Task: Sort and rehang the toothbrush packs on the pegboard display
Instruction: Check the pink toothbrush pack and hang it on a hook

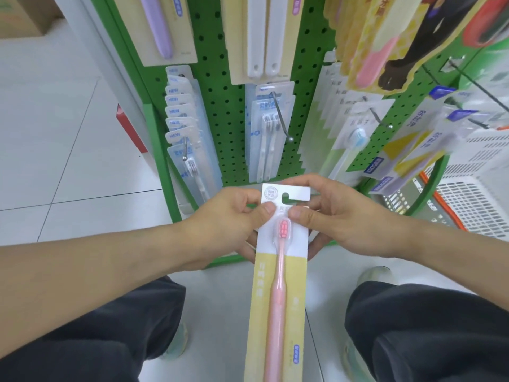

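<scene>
A pink toothbrush pack (278, 293) with a white and yellow card sits between my hands, hang hole at the top. My left hand (231, 221) pinches its upper left edge with the thumb on the front. My right hand (336, 219) pinches the upper right edge the same way. The green pegboard (220, 111) stands just beyond. On its lower hooks hang a row of clear packs (184, 128) at left, a twin white brush pack (270, 128) in the middle, and a blue brush pack (355, 133) at right.
Yellow and white packs (413, 150) hang at the far right beside a white plastic basket (473, 186). Larger carded brushes (165, 28) fill the upper row. My knees in dark trousers (429, 326) flank the pack over a white tiled floor (55, 133).
</scene>
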The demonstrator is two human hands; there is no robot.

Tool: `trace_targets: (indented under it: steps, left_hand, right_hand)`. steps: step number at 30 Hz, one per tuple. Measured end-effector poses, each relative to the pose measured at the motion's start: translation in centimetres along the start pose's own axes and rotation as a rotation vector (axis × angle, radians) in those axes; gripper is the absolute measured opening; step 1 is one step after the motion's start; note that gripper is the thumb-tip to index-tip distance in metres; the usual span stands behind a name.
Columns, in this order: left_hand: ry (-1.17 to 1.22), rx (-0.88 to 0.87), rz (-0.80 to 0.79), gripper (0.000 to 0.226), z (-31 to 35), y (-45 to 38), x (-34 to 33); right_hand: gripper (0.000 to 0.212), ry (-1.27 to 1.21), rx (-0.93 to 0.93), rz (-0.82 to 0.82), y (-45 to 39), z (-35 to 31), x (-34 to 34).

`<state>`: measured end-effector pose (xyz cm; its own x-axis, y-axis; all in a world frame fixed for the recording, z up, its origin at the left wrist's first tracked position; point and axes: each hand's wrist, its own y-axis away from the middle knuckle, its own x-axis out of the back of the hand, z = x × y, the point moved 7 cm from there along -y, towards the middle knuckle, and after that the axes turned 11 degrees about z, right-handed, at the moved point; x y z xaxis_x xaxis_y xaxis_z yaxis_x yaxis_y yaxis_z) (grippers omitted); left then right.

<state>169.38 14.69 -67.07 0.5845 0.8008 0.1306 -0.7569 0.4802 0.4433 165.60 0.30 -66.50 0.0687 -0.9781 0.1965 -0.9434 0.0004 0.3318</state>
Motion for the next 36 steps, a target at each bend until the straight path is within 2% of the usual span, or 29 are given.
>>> trace_targets:
  steps: [4,8,11,14,16,19,25,32,36]
  left_hand:
    - [0.065,0.053,-0.081,0.023,-0.6,0.3,-0.2]
    - [-0.073,0.014,-0.151,0.026,-1.4,1.3,-0.5]
    - [-0.091,-0.005,-0.121,0.026,-1.6,1.5,0.2]
    - [-0.059,-0.014,-0.103,0.026,-1.8,1.6,0.4]
    - [-0.023,-0.013,-0.134,0.029,-1.9,1.7,0.2]
    - [0.002,-0.018,-0.209,0.045,-1.7,1.8,-0.3]
    - [-0.042,-0.055,-0.181,0.038,-1.4,1.7,-0.1]
    - [-0.058,0.045,-0.236,0.030,-2.4,1.7,-0.9]
    - [-0.052,0.023,-0.212,0.027,-2.5,1.5,-1.0]
  right_hand:
    - [0.038,-0.003,0.059,0.115,-0.1,-0.3,0.6]
    - [0.037,-0.133,0.029,0.233,-0.2,0.1,0.8]
    - [0.070,-0.266,-0.088,0.144,0.0,1.0,-0.3]
    - [0.079,-0.281,-0.131,0.087,0.2,1.4,-1.2]
    - [0.063,-0.238,-0.116,0.104,0.1,1.2,-1.3]
    - [0.036,-0.157,-0.045,0.154,-0.1,0.2,-0.6]
    - [0.049,-0.115,0.021,0.084,0.0,-1.1,-0.5]
    - [0.046,-0.179,-0.024,0.169,-0.2,-0.5,0.1]
    - [0.044,-0.172,-0.050,0.128,-0.1,-0.1,0.1]
